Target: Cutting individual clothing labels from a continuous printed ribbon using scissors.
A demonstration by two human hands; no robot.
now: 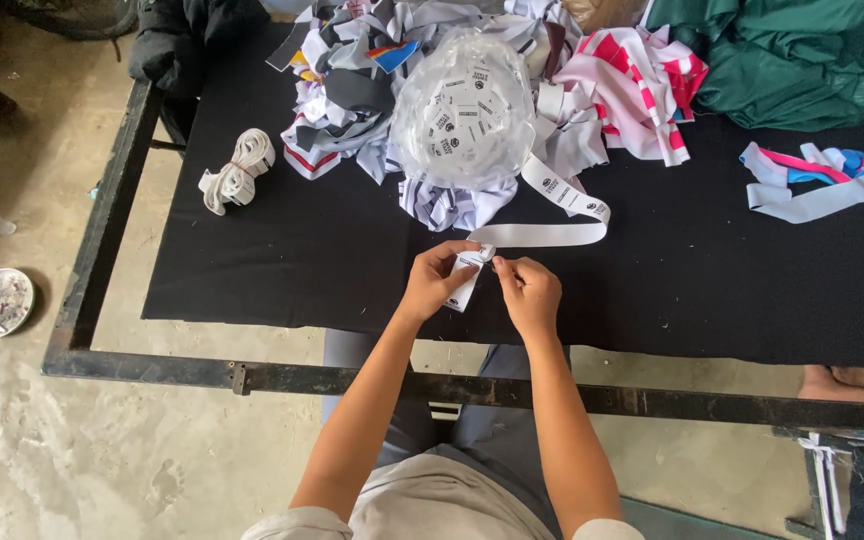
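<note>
Black cloth table (pixel 252 270) over concrete floor (pixel 102 450).
A white strip (pixel 552 235), lying left-right, is pinched at its end by left hand (pixel 439 283) and right hand (pixel 527 293).

In my hands I hold a long white fabric label strip (pixel 552 232) with small black printed marks. It lies over the black cloth table cover (pixel 302 260). Far right sits a dark green garment heap (pixel 802 55), beside it pink-and-white striped fabric pieces (pixel 642 85). Far left, a bundle of off-white elastic bands (pixel 237 170)
</note>
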